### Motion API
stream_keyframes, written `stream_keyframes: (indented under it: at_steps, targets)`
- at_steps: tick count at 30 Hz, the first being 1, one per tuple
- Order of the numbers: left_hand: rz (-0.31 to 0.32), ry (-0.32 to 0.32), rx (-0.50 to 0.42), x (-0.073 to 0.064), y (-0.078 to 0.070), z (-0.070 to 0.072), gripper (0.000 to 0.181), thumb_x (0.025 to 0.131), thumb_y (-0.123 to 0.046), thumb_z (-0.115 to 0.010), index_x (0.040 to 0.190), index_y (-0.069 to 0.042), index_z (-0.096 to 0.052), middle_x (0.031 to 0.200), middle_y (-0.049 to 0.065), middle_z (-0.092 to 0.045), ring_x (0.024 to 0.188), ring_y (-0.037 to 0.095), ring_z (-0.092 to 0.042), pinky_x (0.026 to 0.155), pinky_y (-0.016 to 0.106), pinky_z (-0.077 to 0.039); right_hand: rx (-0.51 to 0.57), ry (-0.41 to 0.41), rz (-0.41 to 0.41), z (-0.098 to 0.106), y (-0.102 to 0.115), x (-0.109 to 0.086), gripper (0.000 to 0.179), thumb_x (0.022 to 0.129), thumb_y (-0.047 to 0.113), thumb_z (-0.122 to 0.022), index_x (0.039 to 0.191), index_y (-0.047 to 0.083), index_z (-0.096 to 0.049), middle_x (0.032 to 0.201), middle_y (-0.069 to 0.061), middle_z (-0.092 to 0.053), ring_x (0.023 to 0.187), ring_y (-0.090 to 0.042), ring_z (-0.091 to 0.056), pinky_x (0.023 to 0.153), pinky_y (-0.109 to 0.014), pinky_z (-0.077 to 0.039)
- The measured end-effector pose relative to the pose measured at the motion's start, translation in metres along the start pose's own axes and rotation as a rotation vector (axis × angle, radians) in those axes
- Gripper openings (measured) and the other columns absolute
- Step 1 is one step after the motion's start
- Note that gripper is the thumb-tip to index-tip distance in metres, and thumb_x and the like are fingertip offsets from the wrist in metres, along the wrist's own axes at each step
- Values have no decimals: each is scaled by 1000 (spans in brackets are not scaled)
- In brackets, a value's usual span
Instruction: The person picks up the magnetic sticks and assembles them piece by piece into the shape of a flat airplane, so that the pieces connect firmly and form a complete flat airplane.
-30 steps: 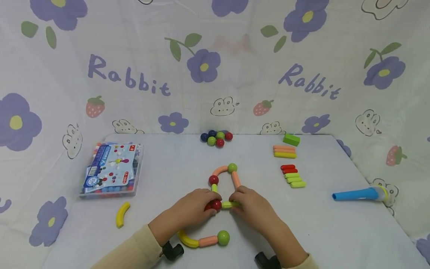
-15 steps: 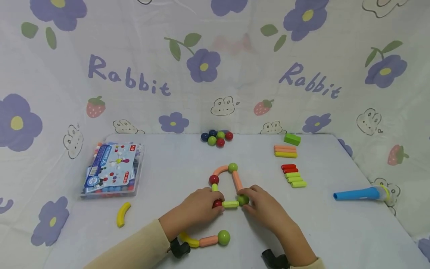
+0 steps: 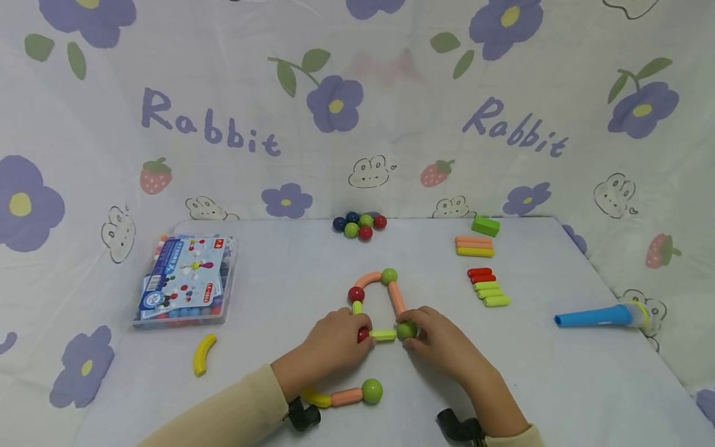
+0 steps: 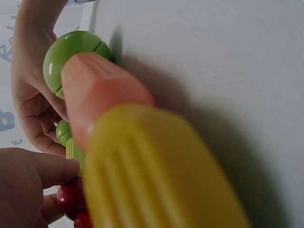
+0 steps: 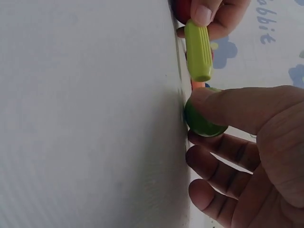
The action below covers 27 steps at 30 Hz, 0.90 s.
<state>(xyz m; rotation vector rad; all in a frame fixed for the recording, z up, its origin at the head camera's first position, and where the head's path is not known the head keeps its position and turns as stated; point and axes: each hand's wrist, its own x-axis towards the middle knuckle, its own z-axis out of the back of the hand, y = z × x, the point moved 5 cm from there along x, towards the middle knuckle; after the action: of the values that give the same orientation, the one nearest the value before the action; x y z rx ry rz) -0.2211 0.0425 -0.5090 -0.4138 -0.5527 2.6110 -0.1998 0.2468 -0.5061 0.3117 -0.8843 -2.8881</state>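
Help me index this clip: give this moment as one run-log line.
left hand: grips glossy red ball | right hand: pinches glossy green ball | ribbed lime-green stick: between the balls, end apart from green ball

Tabletop play area: rabbit-print cloth [image 3: 413,124], white table [image 3: 279,273], toy box [image 3: 187,279].

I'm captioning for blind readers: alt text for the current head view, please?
A person's left hand holds a red ball and the right hand a green ball, a lime rod between them, over a white table. A clear plastic box is at picture left, a blue microphone-shaped object at right.
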Motion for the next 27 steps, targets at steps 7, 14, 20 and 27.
stream_keyframes:
  at_steps: [7, 14, 20, 27]
  targets:
    - [-17, -8, 3, -1, 0, 2, 30, 104, -43, -72, 125, -22, -74, 98, -2, -60, 86, 17, -55, 72, 32, -48, 20, 16, -13, -5, 6, 1, 40, 93, 15, -89, 128, 25, -74, 119, 3, -68, 96, -15, -58, 88, -35, -56]
    - [-33, -9, 3, -2, -1, 3, 29, 104, -41, -73, 124, -20, -74, 100, -1, -62, 87, 16, -55, 73, 32, -49, -2, -2, -6, -7, 6, 0, 40, 92, 14, -89, 127, 25, -73, 116, 4, -67, 95, -14, -58, 88, -35, -56]
    - [-17, 7, -20, -6, -1, 5, 36, 104, -40, -73, 136, -23, -71, 112, 1, -66, 95, 17, -57, 81, 34, -54, -3, 5, -9, -7, 5, 0, 41, 93, 14, -88, 128, 26, -73, 116, 4, -67, 95, -14, -58, 88, -36, -56]
    - [-14, -40, -25, -31, 5, 20, 57, 102, -40, -76, 153, -21, -58, 144, 10, -65, 125, 28, -62, 106, 50, -57, 3, 9, 1, -6, 4, -2, 44, 93, 14, -89, 131, 27, -72, 122, 3, -68, 99, -14, -59, 93, -38, -58]
